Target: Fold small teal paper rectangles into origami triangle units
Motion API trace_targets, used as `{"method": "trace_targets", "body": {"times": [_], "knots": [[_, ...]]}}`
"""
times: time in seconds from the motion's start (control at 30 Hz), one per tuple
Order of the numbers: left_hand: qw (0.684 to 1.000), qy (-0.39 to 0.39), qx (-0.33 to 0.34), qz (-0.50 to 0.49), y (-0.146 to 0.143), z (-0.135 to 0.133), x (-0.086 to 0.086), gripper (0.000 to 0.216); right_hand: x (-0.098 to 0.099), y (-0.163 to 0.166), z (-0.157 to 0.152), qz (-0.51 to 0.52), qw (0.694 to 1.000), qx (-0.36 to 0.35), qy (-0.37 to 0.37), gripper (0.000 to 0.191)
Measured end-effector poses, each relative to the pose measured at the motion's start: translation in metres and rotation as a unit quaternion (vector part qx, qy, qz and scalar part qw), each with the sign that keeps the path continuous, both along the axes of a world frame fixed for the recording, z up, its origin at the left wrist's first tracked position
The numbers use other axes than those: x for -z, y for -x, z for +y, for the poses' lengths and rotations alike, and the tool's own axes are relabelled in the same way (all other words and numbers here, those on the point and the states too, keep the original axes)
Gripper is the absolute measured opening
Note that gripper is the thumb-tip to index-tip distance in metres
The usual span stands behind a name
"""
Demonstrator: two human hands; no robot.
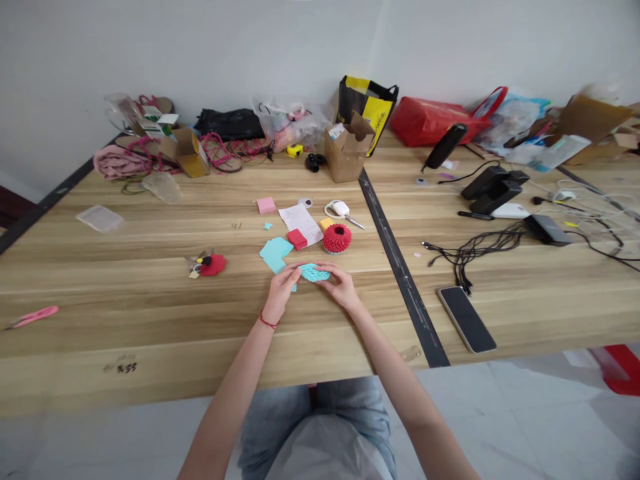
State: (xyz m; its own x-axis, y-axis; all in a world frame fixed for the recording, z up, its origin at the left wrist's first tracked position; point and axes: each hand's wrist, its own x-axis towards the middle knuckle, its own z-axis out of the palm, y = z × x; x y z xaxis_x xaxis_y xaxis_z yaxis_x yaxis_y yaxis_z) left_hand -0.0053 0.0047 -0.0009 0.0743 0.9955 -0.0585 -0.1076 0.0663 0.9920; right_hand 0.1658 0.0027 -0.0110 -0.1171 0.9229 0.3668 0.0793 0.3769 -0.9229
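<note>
Left hand (281, 292): grasping the blue fold (315, 273) by its left end.
Right hand (343, 289): grasping its right end.
Blue fold: between both hands, in from the tabletop's (175, 327) near edge.
Red ball (337, 239): beyond them, toward the far edge.

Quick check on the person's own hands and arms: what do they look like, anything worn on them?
The left hand and right hand are both ungloved, with no sleeves in view. A thin red bracelet circles the left wrist; the right wrist shows no band. Rings are too small to tell.
</note>
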Motion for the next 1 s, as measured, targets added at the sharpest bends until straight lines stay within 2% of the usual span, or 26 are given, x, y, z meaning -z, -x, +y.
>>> {"method": "trace_targets", "body": {"times": [0.47,0.7,0.87,0.93,1.0], "knots": [[1.000,0.019,-0.011,0.010,0.002,0.001,0.000,0.040,0.000,-0.002,0.000,-0.017,1.000,-0.017,0.006,0.023],[1.000,0.013,0.001,0.015,0.002,0.001,0.002,0.039,-0.002,-0.002,-0.001,0.008,1.000,-0.011,0.013,0.022],[0.993,-0.049,-0.076,0.080,0.009,0.002,0.000,0.039,-0.005,0.000,-0.002,0.079,0.991,-0.053,0.098,0.040],[0.985,-0.081,-0.107,0.112,0.012,0.002,0.000,0.040,-0.003,0.000,-0.001,0.113,0.981,-0.056,0.145,0.041],[0.982,-0.090,-0.108,0.123,0.012,0.002,0.000,0.035,-0.001,-0.001,0.000,0.146,0.968,-0.070,0.190,0.041]]}}
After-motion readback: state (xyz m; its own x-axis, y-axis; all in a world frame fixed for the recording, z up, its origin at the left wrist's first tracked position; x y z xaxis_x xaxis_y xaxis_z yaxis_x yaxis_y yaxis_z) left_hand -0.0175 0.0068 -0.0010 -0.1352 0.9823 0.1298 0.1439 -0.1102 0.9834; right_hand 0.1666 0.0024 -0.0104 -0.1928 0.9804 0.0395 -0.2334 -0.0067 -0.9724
